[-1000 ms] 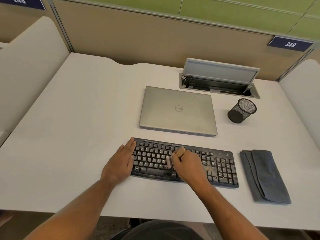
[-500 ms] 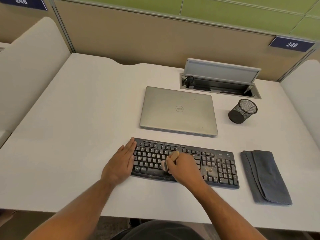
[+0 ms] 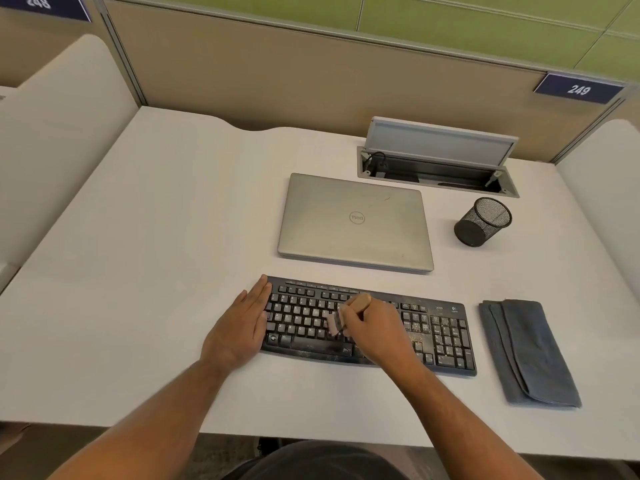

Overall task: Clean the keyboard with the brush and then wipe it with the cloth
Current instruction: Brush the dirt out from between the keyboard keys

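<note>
Under the right hand [image 3: 375, 332], fingers curled round the brush [image 3: 348, 313], bristles rest on the keyboard [image 3: 446, 336] mid-keys. Left hand [image 3: 239, 327] lies flat, steadying the end. Grit remains right of the fingers; brushing judged unfinished. Further right, the cloth [image 3: 530, 351] lies folded, untouched.

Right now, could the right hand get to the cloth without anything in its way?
Probably yes. The cloth lies folded on bare desk right of the keyboard, nothing on it. But the right hand holds the brush, which it must first put down.
</note>
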